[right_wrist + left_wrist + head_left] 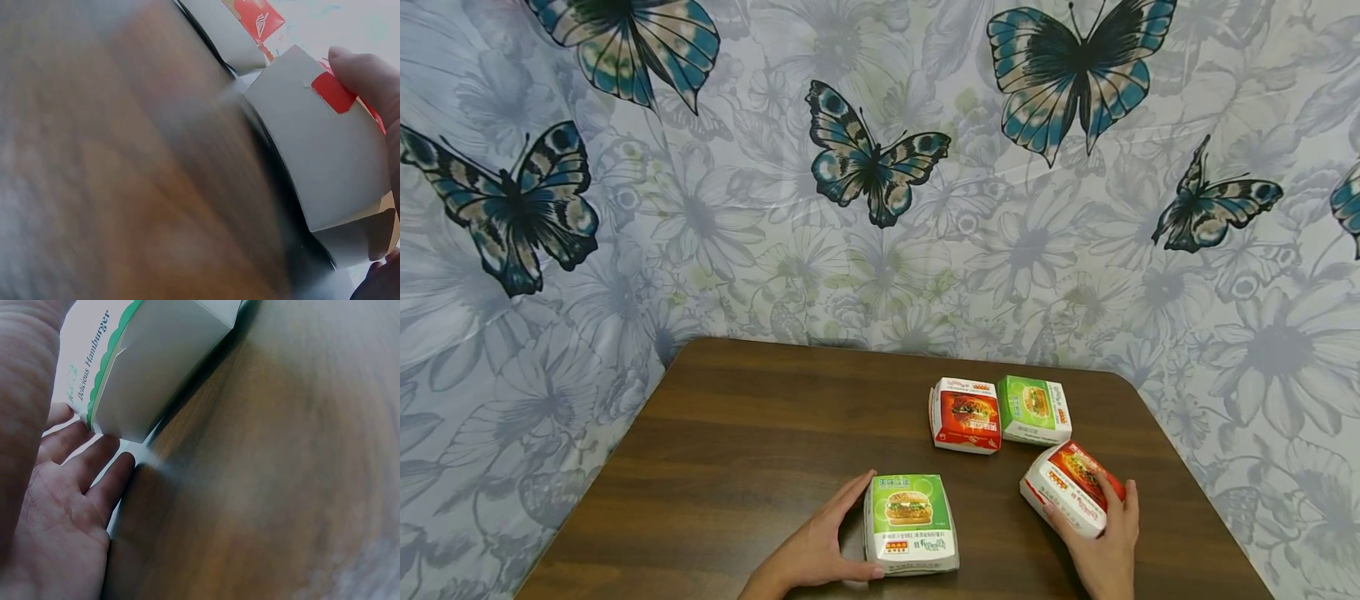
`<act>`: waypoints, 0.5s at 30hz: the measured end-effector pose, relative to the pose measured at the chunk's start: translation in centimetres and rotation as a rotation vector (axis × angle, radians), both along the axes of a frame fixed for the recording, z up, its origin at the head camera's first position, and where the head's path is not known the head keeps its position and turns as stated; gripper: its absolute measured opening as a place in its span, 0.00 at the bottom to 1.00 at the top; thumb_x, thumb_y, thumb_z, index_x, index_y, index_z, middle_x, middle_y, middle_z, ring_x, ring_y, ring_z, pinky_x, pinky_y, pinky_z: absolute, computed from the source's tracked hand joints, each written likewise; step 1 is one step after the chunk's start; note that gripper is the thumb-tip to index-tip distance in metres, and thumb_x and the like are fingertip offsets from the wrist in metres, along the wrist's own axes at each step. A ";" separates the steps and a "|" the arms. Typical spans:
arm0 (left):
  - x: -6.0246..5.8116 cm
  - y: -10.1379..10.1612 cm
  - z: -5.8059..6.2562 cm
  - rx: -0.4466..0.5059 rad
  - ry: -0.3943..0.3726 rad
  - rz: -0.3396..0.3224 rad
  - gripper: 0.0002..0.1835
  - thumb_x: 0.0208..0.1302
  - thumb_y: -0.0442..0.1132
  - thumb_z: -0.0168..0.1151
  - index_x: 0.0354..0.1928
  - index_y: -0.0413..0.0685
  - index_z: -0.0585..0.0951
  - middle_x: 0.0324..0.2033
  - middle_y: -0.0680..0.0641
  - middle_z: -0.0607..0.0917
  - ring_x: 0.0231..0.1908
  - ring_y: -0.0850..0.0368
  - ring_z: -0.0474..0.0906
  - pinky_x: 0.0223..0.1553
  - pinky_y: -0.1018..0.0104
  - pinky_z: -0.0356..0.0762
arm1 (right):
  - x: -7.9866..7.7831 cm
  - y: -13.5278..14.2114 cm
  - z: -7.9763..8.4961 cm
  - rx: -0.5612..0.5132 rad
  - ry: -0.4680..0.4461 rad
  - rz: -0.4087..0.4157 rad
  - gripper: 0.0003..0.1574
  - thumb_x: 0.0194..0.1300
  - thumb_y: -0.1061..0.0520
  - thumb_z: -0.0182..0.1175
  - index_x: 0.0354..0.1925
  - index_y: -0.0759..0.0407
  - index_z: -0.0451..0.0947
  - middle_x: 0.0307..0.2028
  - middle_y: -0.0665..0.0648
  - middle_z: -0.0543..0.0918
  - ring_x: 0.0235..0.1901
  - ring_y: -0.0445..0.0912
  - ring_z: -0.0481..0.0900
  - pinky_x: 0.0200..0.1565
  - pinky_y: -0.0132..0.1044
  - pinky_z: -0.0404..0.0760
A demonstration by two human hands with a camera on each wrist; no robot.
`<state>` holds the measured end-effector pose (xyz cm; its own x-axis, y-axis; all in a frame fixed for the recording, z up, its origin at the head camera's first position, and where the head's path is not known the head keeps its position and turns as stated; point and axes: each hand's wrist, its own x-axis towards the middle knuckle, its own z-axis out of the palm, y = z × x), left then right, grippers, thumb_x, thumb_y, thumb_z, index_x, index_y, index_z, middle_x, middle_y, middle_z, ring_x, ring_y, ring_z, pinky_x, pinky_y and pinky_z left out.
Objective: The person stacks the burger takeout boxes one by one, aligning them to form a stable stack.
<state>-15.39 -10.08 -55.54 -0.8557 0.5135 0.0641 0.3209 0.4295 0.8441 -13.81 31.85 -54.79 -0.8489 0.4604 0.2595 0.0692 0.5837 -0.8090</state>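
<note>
In the head view, a green-and-white hamburger box sits at the table's front middle. My left hand is at its left side, thumb at the near corner and fingertips by the far corner. The left wrist view shows fairly straight fingers at the edge of this box, palm apart from it. On the right, my right hand grips a red-and-white hamburger box, turned at an angle. In the right wrist view, the thumb lies against the top edge of that box.
Behind the gripped box, another red hamburger box and another green one stand side by side. The brown wooden table ends at a butterfly-printed cloth at the back.
</note>
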 end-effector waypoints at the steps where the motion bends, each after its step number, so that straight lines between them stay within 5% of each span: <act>1: 0.0 0.0 0.0 0.001 -0.002 0.000 0.64 0.51 0.68 0.76 0.84 0.64 0.48 0.80 0.55 0.55 0.77 0.47 0.57 0.68 0.38 0.66 | 0.0 0.0 0.0 -0.001 -0.003 0.004 0.61 0.53 0.54 0.79 0.78 0.59 0.59 0.82 0.69 0.34 0.78 0.73 0.34 0.69 0.79 0.43; 15: 0.1 0.1 0.1 -0.004 0.019 0.007 0.64 0.50 0.68 0.77 0.83 0.63 0.49 0.80 0.55 0.55 0.77 0.48 0.57 0.69 0.41 0.67 | 0.0 0.1 -0.2 -0.015 0.007 0.004 0.59 0.51 0.55 0.80 0.76 0.59 0.63 0.81 0.72 0.38 0.79 0.70 0.37 0.69 0.76 0.47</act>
<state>-15.25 -10.00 -55.43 -0.8577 0.5082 0.0781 0.3338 0.4349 0.8363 -13.81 31.98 -54.97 -0.8488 0.4610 0.2587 0.0614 0.5720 -0.8179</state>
